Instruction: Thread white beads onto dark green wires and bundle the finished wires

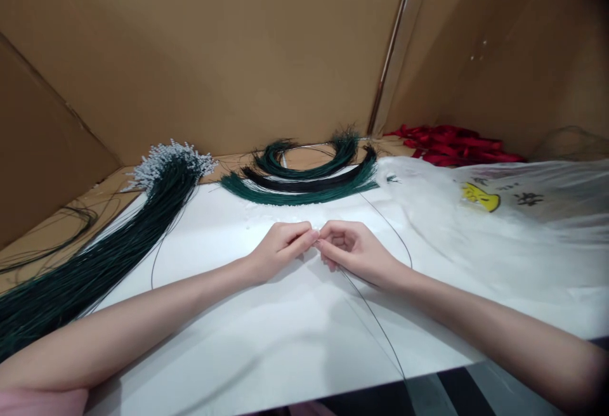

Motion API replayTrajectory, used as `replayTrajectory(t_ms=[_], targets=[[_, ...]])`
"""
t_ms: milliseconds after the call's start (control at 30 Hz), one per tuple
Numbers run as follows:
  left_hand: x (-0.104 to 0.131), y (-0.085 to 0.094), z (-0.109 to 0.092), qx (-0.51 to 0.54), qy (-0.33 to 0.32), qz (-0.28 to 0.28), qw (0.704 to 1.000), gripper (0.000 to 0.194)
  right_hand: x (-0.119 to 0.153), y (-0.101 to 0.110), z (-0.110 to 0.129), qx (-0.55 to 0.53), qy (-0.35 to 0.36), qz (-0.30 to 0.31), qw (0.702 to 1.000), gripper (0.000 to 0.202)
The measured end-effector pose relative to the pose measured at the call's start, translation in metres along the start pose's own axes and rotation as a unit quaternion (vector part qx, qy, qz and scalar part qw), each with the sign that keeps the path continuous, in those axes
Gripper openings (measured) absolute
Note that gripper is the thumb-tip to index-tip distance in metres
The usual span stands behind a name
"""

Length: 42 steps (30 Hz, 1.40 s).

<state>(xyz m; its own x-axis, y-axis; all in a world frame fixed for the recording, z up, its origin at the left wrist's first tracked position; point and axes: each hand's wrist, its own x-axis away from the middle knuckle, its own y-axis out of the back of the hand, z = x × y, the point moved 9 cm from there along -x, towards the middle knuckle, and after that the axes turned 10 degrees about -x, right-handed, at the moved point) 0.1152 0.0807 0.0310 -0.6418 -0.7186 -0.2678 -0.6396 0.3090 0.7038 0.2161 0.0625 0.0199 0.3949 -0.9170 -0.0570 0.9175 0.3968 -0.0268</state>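
My left hand (285,248) and my right hand (354,248) meet over the middle of the white sheet, fingertips pinched together. Between them is the end of a thin dark wire (368,308), with a tiny white bit at the fingertips too small to make out. From under my right hand the wire runs down past the sheet's front edge. Just beyond my hands lie curved bundles of dark green wire (295,195) and black wire (304,182). To the left, a long bundle of green wires (124,238) ends in many small white tips (169,161).
Cardboard walls (214,54) enclose the back and sides. A heap of red ribbon (457,144) lies at the back right. A translucent plastic bag (533,232) with a yellow print spreads over the right side. Loose dark wires (71,232) lie at the far left.
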Motion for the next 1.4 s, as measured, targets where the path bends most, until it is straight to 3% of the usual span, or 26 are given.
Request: replayTrajectory(t_ms=[400,833,967,1067,1233,1333,1400], targets=[[0.001,-0.005,0.001,0.068,0.000,0.034,0.997,0.045,-0.003,0.000,0.002,-0.056,0.008,0.007,0.998,0.033],[0.001,0.000,0.004,0.039,0.025,0.013,0.999,0.042,-0.008,0.009,-0.005,-0.073,-0.005,0.023,0.997,0.032],[0.002,0.004,0.005,0.031,0.026,-0.005,0.999,0.043,-0.006,0.006,-0.012,-0.028,-0.075,0.084,0.993,0.038],[0.002,0.006,0.007,0.062,0.032,-0.021,0.997,0.044,-0.006,0.001,-0.010,-0.010,-0.080,0.123,0.989,0.037],[-0.010,0.015,0.009,0.236,0.011,-0.055,0.970,0.045,-0.015,0.021,0.023,-0.044,0.042,0.001,0.998,0.037],[-0.025,0.012,-0.009,0.363,-0.018,-0.013,0.931,0.065,-0.014,0.021,0.071,-0.038,0.161,-0.039,0.985,0.034],[-0.033,0.010,-0.033,0.383,-0.029,0.033,0.923,0.069,-0.010,0.014,0.110,-0.023,0.238,-0.063,0.969,0.028]])
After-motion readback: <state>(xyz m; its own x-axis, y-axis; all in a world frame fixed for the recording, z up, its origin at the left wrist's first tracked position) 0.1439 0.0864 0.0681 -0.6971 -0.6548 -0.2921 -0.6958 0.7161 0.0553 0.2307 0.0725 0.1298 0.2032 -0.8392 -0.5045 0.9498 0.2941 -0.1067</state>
